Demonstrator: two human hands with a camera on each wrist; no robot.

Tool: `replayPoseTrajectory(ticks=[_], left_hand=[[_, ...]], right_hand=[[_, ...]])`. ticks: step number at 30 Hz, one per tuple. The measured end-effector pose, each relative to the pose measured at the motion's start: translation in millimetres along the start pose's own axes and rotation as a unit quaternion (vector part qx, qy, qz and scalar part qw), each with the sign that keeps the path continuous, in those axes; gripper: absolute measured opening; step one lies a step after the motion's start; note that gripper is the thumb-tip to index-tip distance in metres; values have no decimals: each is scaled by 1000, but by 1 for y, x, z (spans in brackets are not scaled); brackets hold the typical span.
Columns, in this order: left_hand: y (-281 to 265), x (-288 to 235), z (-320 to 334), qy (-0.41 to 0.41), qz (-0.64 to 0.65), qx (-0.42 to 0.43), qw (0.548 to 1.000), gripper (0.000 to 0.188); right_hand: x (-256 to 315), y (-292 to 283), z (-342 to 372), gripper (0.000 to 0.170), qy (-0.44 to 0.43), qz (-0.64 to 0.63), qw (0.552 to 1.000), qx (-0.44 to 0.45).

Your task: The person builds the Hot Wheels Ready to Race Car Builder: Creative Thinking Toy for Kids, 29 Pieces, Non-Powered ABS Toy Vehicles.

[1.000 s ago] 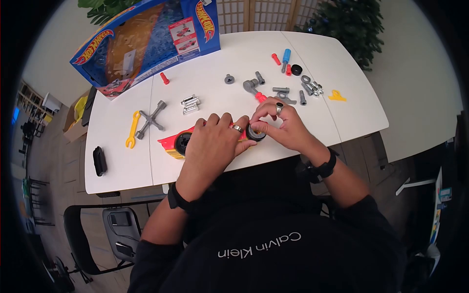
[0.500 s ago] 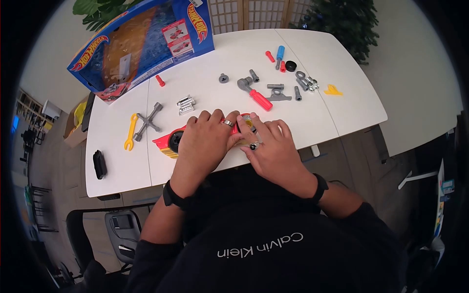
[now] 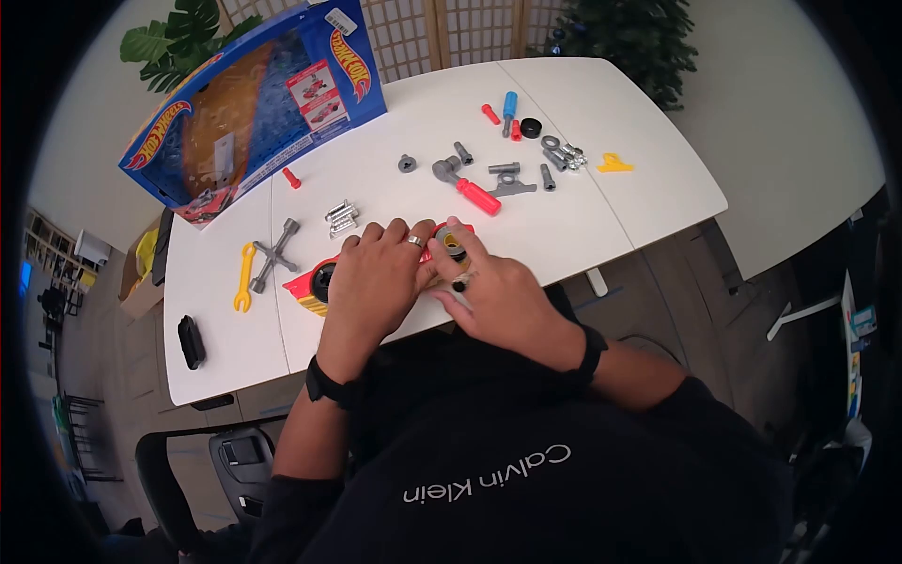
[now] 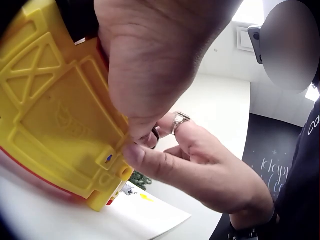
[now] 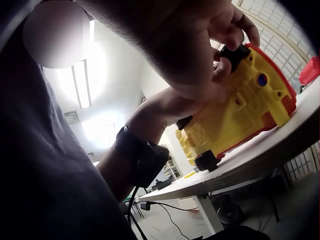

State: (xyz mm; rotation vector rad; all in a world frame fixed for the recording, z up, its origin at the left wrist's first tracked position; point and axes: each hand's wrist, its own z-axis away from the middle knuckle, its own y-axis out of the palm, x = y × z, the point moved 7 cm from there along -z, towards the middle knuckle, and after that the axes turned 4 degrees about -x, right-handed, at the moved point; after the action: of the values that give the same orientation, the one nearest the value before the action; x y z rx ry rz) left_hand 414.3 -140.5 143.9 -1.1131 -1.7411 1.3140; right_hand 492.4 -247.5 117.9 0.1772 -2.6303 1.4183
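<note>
A red and yellow toy car (image 3: 303,290) stands on its side at the table's near edge, its yellow underside (image 4: 65,110) filling much of the left wrist view. My left hand (image 3: 374,287) grips the car across its middle, hiding much of it. One black wheel (image 3: 322,280) shows to the left of that hand. At the car's right end, my right hand (image 3: 512,301) holds the other upper wheel (image 3: 452,246), which has a yellow centre; index finger over its face, thumb on the near side. Another black wheel (image 5: 206,161) sits low by the tabletop in the right wrist view.
Beyond the car lie a red-handled toy tool (image 3: 477,196), grey bolts (image 3: 549,177), a loose black ring (image 3: 531,128) and a blue screwdriver (image 3: 509,108). To the left are a grey cross wrench (image 3: 275,256) and yellow wrench (image 3: 244,278). A Hot Wheels box (image 3: 254,113) stands behind.
My right hand has turned from pinching over the wheel to reaching across it from the near side. Left hand keeps its hold on the car. The head view has shifted.
</note>
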Motion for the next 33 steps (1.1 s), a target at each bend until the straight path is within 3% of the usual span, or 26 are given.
replayPoseTrajectory(ticks=[2,4,5,6,8,10,12,15,18,19,20,21,22,23,24,25,26,27,28,32,33], left_hand=[[0,2,2,4,6,-17,1000,50],[-1,1,1,10,9,-18,1000,52],[-2,2,1,10,8,-20,1000,52],[-2,2,1,12,13,-15,1000,52],[-2,2,1,12,14,-14,1000,52],[-1,3,-1,12,12,-3,1000,51],[-1,4,-1,7,9,-2,1000,51],[-1,4,-2,2,7,-15,1000,51],[-5,2,-2,7,12,-12,1000,51],[-4,2,-3,0,10,-2,1000,52],[-4,2,-4,-7,10,7,1000,53],[-5,1,-4,-2,13,5,1000,53],[-5,1,-4,-7,11,7,1000,53],[-4,1,-4,-13,10,11,1000,54],[-3,1,-3,-12,15,8,1000,54],[-3,3,-3,-13,13,9,1000,54],[-3,2,-4,-14,10,9,1000,54],[-5,1,-4,-20,9,15,1000,54],[-7,1,-5,-23,12,9,1000,54],[-5,3,-3,-30,19,13,999,54],[-5,3,-3,-25,20,10,999,54]], right_hand=[[-14,-10,-2,51,-9,-48,999,-3],[-26,-13,-4,45,-69,-174,982,-7],[-38,-9,-7,41,-8,-240,967,87],[-51,-9,-9,41,-10,-240,967,86],[-68,6,-13,35,43,-404,898,172],[-72,13,-16,26,42,-410,896,168],[-69,12,-17,28,-47,-395,916,46],[-51,-4,-11,38,24,-346,933,94],[-54,-16,-8,47,32,-333,934,125],[-72,-20,-10,54,19,-318,946,63],[-95,-32,-18,41,35,-309,950,-18],[-126,-44,-27,26,-4,-251,960,-128],[-159,-56,-36,23,19,-182,966,-183],[-188,-69,-46,20,110,-128,971,-171],[-216,-73,-57,19,260,-89,956,-103],[-255,-64,-62,18,217,-7,973,-80],[-282,-58,-68,18,215,-2,973,-80],[-307,-45,-74,18,236,51,970,9],[-315,-39,-79,19,254,104,957,96],[-305,-35,-107,19,228,147,957,99],[-295,-28,-106,24,191,108,961,166]])
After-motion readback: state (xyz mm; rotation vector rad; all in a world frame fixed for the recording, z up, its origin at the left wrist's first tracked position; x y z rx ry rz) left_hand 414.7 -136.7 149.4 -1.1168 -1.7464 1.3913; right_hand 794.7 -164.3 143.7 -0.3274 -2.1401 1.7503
